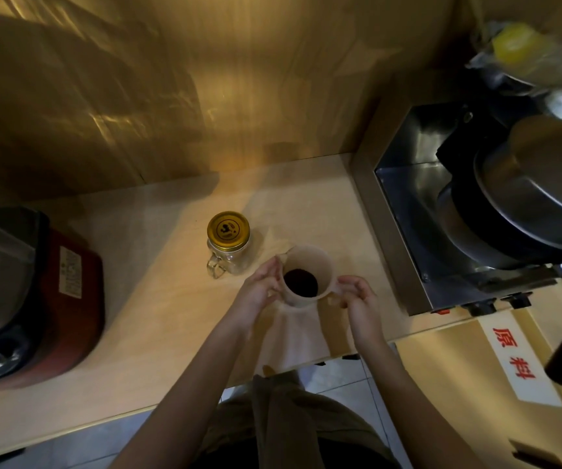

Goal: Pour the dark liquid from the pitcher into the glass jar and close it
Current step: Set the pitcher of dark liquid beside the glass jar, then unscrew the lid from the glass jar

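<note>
A translucent white plastic pitcher (310,262) stands on the pale wooden counter (157,316), with dark liquid (301,283) low inside it. My left hand (259,292) presses its fingers against the pitcher's left wall, just below the spout. My right hand (360,302) curls around the handle on the pitcher's right side. The glass jar (230,258) with a small handle stands upright just left of and behind the pitcher, looks empty, and has its gold lid (228,230) on top.
A red and black appliance (36,299) fills the counter's left end. A steel-sided unit (404,211) holding a large lidded pot (526,198) borders the counter on the right. A pale cloth (293,336) lies under the pitcher toward the front edge. A wooden wall rises behind.
</note>
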### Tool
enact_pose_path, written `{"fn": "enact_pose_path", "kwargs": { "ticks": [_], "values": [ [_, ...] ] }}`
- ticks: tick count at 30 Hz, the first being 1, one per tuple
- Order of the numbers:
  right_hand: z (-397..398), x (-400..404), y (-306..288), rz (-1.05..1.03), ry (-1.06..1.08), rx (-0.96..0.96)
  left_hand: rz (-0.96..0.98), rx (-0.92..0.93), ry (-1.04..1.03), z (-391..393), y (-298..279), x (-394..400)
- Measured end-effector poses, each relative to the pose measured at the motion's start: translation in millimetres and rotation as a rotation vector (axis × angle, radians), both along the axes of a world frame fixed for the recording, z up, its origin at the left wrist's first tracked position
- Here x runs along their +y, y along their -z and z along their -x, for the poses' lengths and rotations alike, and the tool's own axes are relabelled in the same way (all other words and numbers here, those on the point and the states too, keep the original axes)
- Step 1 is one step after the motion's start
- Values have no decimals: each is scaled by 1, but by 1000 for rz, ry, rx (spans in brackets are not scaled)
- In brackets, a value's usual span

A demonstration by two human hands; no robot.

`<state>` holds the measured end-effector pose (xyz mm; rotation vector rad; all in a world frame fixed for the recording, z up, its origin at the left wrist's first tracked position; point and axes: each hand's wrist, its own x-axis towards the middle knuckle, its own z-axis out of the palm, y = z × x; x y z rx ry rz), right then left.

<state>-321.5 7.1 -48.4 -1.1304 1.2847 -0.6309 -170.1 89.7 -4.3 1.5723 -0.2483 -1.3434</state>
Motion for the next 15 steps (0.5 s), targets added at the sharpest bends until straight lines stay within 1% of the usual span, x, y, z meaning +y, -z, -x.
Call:
{"fn": "enact_pose_path", "kwargs": {
  "ticks": [2, 4, 6, 8, 10, 11, 13, 15],
  "values": [
    [-1, -3, -5, 100, -11, 63, -22, -51, -6, -4, -3, 0],
    [-5, -7, -13, 256, -78, 156, -28, -142, -54, -9, -8, 2],
    [-13, -11, -22, 429, -175, 226, -23, -272, -85, -17, -14, 6],
    [-27, -16, -32, 568, -282, 288, 7, -422, -58, -27, -19, 11],
    [-46, -18, -44, 630, -386, 311, 39, -548, -45, -38, -22, 17],
    [-58, -18, -49, 657, -439, 303, 49, -596, -73, -43, -22, 19],
    [-81, -17, -54, 707, -544, 281, 32, -675, -190, -51, -18, 21],
    [-107, -17, -54, 724, -647, 271, -25, -725, -302, -59, -9, 21]
  ]
}}
